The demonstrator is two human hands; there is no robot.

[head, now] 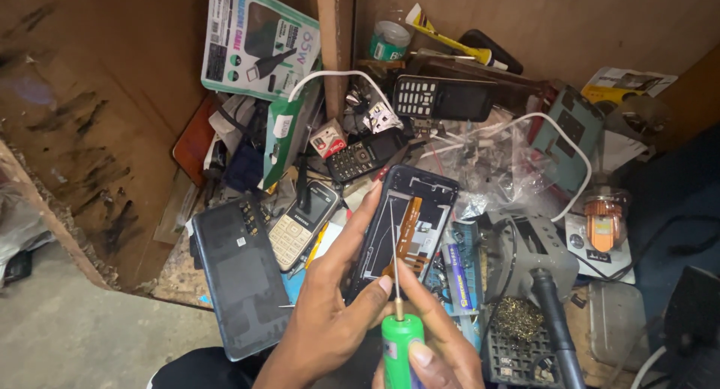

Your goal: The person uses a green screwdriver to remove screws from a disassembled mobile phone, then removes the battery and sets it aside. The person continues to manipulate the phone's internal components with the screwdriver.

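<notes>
The left hand [330,314] is clamped on an opened phone frame [409,224], thumb along its left edge and fingers behind, tilting it up over the near middle of a crowded bench. The right hand [431,344] is closed around a green-handled screwdriver [399,336], whose thin shaft runs up across the bare inside of the frame.

The risk, as I see it, sits at that tip: an orange ribbon cable [409,228] lies just beside the shaft, and a slip could nick or tear it. The frame is held only by its edges, so hard pressure might twist it loose. The clutter below would swallow any dropped screw.

As for containers, a wire holder [517,321] at the near right has a ball of brass wool in it, with a black tool handle [551,314] leaning beside it. A clear plastic bag [495,168] lies farther back; its contents I cannot tell. A dark phone back cover [240,276] lies to the left.
</notes>
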